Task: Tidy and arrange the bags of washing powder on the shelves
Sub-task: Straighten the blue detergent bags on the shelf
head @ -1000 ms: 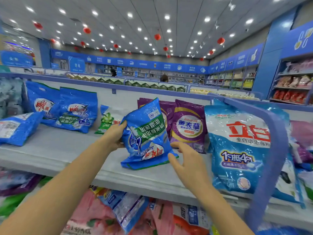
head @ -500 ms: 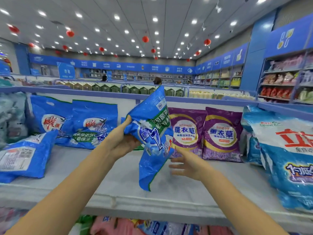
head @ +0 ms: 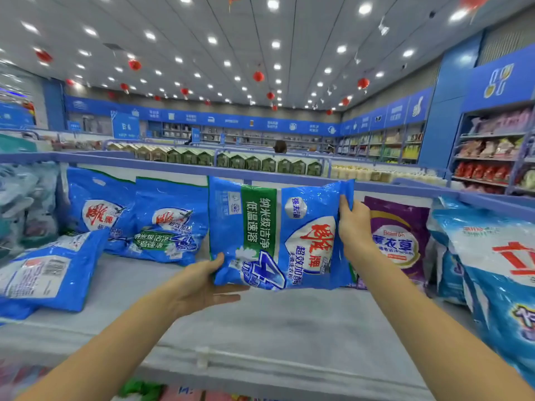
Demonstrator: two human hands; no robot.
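I hold a blue washing-powder bag turned on its side, just above the grey shelf. My left hand supports its lower left corner, thumb on the front and fingers underneath. My right hand grips its upper right edge. Two matching blue bags lean against the back panel to the left. Behind my right wrist stands a purple bag. Another blue bag lies flat at the left.
Large light-blue bags crowd the shelf's right end. Greyish packs fill the far left. A blue rail tops the back panel. More packs show on the shelf below. Aisle shelving stands at the right.
The held bag turned from hanging upright to lying sideways with its front toward me. My right hand moved from beneath it to its upper right edge; my left hand dropped to its lower corner.
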